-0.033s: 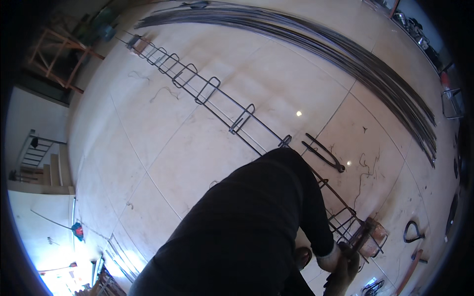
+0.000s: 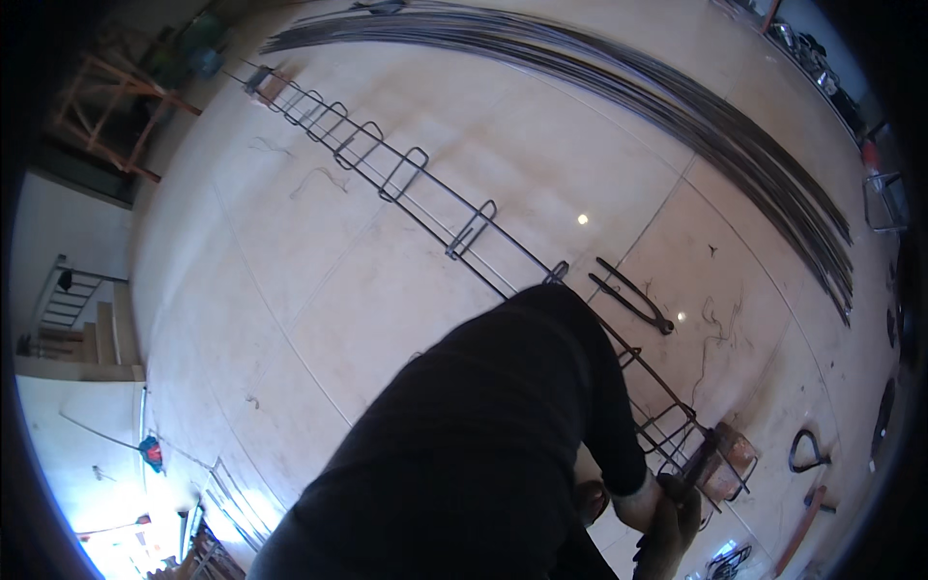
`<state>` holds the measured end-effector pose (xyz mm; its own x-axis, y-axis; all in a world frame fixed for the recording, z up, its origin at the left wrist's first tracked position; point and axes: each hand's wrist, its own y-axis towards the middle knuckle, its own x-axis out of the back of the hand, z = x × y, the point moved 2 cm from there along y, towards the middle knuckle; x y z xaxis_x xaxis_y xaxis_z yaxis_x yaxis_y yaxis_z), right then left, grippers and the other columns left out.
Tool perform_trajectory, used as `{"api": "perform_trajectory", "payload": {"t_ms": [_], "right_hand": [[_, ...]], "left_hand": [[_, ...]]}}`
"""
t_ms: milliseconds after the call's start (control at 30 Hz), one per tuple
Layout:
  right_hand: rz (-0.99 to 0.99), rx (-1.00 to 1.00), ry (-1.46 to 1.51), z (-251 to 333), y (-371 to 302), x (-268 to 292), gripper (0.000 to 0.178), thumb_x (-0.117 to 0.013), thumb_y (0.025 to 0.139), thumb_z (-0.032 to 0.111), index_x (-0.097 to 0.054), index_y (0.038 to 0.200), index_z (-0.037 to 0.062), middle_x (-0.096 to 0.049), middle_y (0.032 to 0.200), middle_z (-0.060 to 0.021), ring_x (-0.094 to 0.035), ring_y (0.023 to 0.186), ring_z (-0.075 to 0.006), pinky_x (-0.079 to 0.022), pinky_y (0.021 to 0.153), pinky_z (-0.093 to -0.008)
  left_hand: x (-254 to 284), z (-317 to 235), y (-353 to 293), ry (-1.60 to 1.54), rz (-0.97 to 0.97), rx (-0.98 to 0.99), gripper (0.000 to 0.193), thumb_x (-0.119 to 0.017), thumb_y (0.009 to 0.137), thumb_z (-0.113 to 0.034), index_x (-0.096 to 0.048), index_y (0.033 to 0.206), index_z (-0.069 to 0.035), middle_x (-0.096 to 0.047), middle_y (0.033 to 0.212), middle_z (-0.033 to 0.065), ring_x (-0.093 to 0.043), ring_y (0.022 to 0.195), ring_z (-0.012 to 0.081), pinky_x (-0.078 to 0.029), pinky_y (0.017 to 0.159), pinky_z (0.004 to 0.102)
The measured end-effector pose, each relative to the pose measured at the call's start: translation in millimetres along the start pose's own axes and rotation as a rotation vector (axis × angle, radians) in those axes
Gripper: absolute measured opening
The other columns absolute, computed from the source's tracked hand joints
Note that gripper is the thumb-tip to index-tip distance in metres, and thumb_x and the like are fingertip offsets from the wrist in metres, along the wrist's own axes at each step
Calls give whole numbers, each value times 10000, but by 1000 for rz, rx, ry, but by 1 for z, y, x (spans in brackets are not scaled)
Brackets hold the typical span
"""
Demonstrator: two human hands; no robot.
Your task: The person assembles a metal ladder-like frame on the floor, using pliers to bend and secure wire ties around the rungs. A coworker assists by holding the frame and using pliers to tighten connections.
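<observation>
A long rebar cage (image 2: 437, 219) of thin steel bars and bent rectangular stirrups runs diagonally from the far left to the near right. Its near end rests by a reddish block (image 2: 732, 459). My black-sleeved left arm bends across the middle and covers part of the cage. At the near end, my left hand (image 2: 669, 517) is closed and touches or lies right beside the bars; whatever its curled fingers hold is too dark to make out. My right hand cannot be picked out. Pincers (image 2: 640, 302) with long dark handles lie beside the cage.
A bundle of long steel bars (image 2: 619, 77) curves along the far side. Another block (image 2: 271, 87) supports the cage's far end. Wire scraps (image 2: 710, 333) lie on the tiled floor. A dark looped tool (image 2: 807, 452) and an orange-red bar (image 2: 802, 532) lie at right.
The whole view has shifted very slightly. My left hand stays at the cage's near end, and nothing else has visibly moved.
</observation>
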<state>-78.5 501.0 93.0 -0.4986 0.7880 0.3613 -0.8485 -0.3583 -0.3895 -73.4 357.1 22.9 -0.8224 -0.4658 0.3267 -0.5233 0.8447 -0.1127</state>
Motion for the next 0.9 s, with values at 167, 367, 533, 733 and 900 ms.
{"api": "perform_trajectory", "payload": {"t_ms": [167, 367, 533, 733, 900], "right_hand": [[-77, -52, 84, 27, 12, 6, 407, -612, 971, 66, -650, 1366, -21, -749, 1186, -102, -677, 889, -146, -564, 802, -292], [-29, 237, -1029, 15, 45, 86, 247, -649, 905, 75, -767, 1122, 70, -757, 1119, -194, -730, 1060, -415, -580, 922, -520], [193, -26, -1301, 52, 68, 76, 169, -653, 934, 114, -755, 1056, 58, -769, 970, -204, -761, 933, -422, -598, 815, -537], [407, 62, -1479, 37, 97, 52, 172, -702, 885, 106, -755, 1044, 69, -773, 924, -198, -789, 912, -398, -611, 750, -533], [373, 122, -1487, 44, 118, 22, 88, -715, 885, 128, -778, 894, 67, -764, 851, -179, -789, 909, -381, -606, 750, -524]], "left_hand": [[22, 37, -39, -79, 140, 208, 601, -529, 1057, -542, -737, 1318, -42, -754, 1246, 255, -728, 1134, 399, -574, 1011, 503], [66, 94, -64, -1094, -386, 862, 707, -523, 1077, -612, -649, 1415, -4, -764, 1160, 186, -748, 969, 335, -597, 944, 449], [79, 103, -58, -543, -683, 866, 811, -490, 1080, -682, -619, 1466, 19, -725, 1262, 185, -736, 1035, 275, -598, 884, 419], [65, 135, -49, -983, -367, 738, 1006, -233, 1082, -828, -338, 1717, -55, -638, 1491, 261, -676, 1310, 366, -544, 1087, 476], [88, 144, -60, -1425, -191, 655, 923, -98, 1031, -900, -212, 1777, -370, -450, 1668, 284, -561, 1422, 454, -487, 1141, 589]]}}
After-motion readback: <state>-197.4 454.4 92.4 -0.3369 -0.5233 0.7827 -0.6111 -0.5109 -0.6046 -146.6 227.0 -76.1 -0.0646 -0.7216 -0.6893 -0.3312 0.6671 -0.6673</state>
